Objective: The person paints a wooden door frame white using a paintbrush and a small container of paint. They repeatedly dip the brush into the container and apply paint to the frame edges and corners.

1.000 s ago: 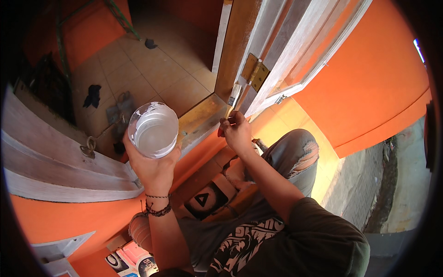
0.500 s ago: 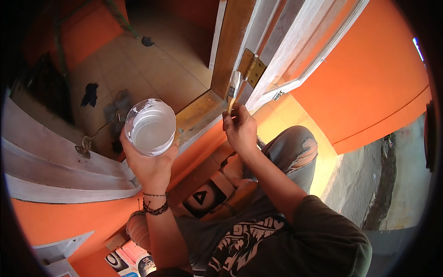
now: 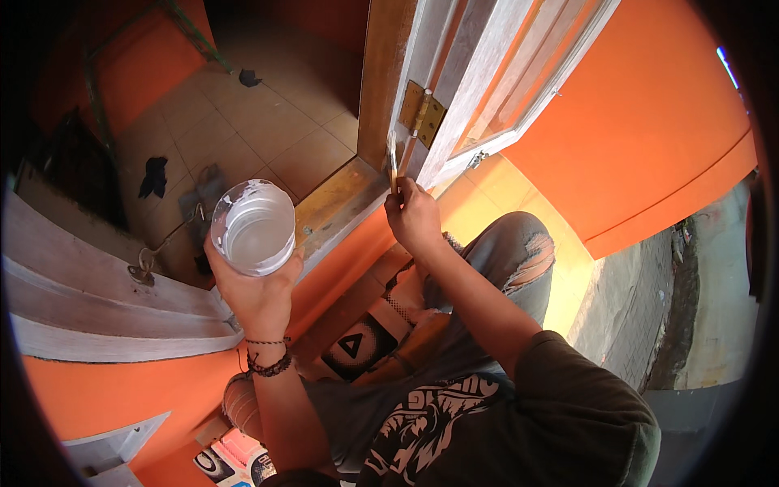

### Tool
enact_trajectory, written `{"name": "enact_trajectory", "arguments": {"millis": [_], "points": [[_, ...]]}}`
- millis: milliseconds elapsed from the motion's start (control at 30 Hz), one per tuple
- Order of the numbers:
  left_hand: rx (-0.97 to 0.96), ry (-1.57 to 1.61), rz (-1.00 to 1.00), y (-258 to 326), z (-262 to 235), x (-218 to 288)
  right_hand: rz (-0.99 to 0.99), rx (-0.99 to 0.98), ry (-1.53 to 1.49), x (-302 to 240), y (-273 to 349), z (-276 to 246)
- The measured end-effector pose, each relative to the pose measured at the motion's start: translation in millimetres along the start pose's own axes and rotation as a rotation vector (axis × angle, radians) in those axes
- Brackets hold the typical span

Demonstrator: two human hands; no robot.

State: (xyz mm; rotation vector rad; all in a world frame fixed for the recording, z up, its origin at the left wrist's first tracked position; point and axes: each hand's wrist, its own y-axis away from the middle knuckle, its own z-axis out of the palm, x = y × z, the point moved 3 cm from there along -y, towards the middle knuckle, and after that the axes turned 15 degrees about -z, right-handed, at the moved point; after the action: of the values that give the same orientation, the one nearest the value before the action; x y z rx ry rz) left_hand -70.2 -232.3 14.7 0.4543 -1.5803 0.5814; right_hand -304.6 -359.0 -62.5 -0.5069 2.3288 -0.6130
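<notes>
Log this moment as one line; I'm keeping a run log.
left hand: holds cup of white paint | right hand: holds brush at door edge below brass hinge

A doorway of a house. Orange walls (image 3: 649, 122) flank a wooden door frame (image 3: 381, 81) with a brass hinge (image 3: 422, 114). Beige floor tiles (image 3: 268, 122) lie inside.

The paintbrush (image 3: 393, 166) shows only its upper part — the handle's lower end is buried in the closed right hand (image 3: 414, 217). The left hand (image 3: 258, 294) wraps the clear plastic cup (image 3: 253, 226) from below, hiding its base. At the lower edge the colourful packages (image 3: 235, 460) are cut off, and the dark scraps on the tiled floor (image 3: 152, 175) are too small to tell — cloth or debris.
</notes>
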Motion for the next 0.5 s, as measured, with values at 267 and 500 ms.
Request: {"name": "enact_trajectory", "arguments": {"millis": [267, 500], "points": [[0.020, 0.003, 0.012, -1, -1, -3, -0.112, 0.145, -0.030, -17, 26, -23], [-0.018, 0.029, 0.006, -4, 1, -11, -0.027, -0.158, 0.012, 14, 26, 4]]}}
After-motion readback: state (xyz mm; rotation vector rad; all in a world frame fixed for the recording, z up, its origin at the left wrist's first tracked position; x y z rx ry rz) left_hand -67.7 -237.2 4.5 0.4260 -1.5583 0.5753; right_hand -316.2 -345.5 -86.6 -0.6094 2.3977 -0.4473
